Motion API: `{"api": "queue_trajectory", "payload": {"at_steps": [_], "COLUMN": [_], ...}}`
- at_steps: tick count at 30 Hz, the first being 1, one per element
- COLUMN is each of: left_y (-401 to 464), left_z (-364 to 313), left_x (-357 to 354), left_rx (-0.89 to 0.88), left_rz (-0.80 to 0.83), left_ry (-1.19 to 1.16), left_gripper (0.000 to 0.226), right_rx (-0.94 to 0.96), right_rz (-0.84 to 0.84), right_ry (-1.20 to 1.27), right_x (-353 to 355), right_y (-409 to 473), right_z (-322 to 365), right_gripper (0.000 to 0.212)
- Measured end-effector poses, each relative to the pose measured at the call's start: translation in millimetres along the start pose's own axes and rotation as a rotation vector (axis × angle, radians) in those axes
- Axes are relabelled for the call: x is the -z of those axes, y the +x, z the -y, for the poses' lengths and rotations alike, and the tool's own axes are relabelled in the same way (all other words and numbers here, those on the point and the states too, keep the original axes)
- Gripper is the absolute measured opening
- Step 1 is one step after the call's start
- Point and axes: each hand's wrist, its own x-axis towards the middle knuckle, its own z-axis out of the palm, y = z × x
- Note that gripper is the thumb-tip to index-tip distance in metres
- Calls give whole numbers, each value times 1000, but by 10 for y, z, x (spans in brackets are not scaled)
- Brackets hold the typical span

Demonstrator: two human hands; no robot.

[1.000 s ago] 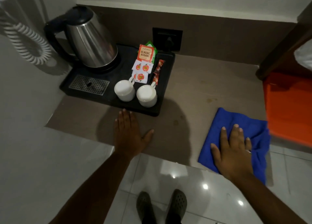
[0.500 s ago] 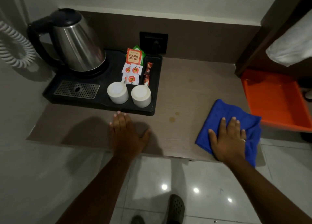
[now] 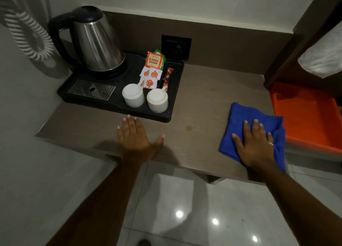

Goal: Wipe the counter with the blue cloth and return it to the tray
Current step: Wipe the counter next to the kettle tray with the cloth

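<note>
The blue cloth [image 3: 246, 116] lies spread on the brown counter [image 3: 203, 101] near its right front corner. My right hand [image 3: 255, 144] presses flat on the cloth with fingers spread, and the cloth bunches under its little-finger side. My left hand [image 3: 135, 136] rests palm down on the bare counter, fingers apart, just in front of the black tray [image 3: 174, 114]. An orange tray [image 3: 307, 116] sits right of the cloth, slightly lower than the counter. A small brownish stain [image 3: 188, 128] marks the counter between my hands.
The black tray carries a steel kettle [image 3: 96, 42], two upturned white cups [image 3: 133, 95], [image 3: 157, 100] and tea sachets [image 3: 154, 60]. A wall socket [image 3: 175, 46] is behind it. A coiled white cord [image 3: 31, 32] hangs at left, a white towel [image 3: 322, 58] at upper right.
My head has shifted, so more of the orange tray and the counter shows. Both hands and the cloth stay at nearly the same spots on the counter.
</note>
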Motion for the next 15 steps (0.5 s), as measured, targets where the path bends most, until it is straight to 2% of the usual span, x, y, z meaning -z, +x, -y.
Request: {"api": "queue_trajectory", "payload": {"at_steps": [3, 6, 10, 13, 15], "left_y": [51, 47, 68, 52, 43], "left_z": [10, 3, 11, 40, 56], "left_x": [-9, -30, -19, -22, -29], "left_rx": [30, 32, 21, -8, -13], "left_rz": [31, 15, 35, 24, 2], "left_ry": [-16, -27, -32, -29, -24], "left_gripper": [122, 122, 122, 121, 121], "right_rx": [22, 166, 299, 296, 211], "right_rz": [15, 60, 77, 87, 75], "right_ry": [-17, -42, -25, -9, 9], "right_x": [-41, -148, -201, -94, -19], "right_y": [-299, -476, -170, 250, 405], "right_z": [180, 626, 1148, 959, 608], "right_gripper": [86, 81, 77, 78, 80]}}
